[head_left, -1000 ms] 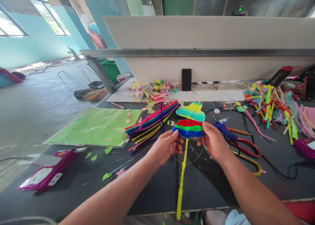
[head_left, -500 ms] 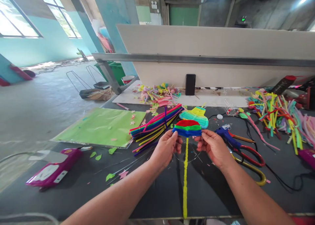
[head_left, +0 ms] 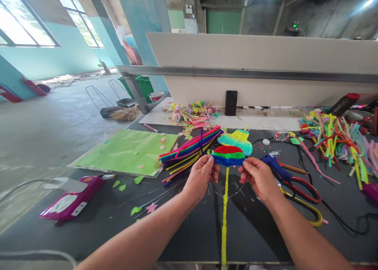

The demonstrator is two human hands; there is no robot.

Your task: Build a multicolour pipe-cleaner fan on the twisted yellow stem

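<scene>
**crafty_q:** Any writing readable on this bench?

**pipecleaner_pat:** Not really. The pink box at 8 o'clock has a white label, but it's too small to read. One black phone stands at 12, screen dark.

**crafty_q:** Counts?

**pipecleaner_pat:** Two hands, left hand and right hand, each pinched on one end of one striped fan with three bands (red, green, blue). It's held dead centre, just over the surface. One yellow stem runs from it toward 6. One teal-yellow fan at 1, one pipe-cleaner bundle at 10, one pair of scissors at 4.
</scene>
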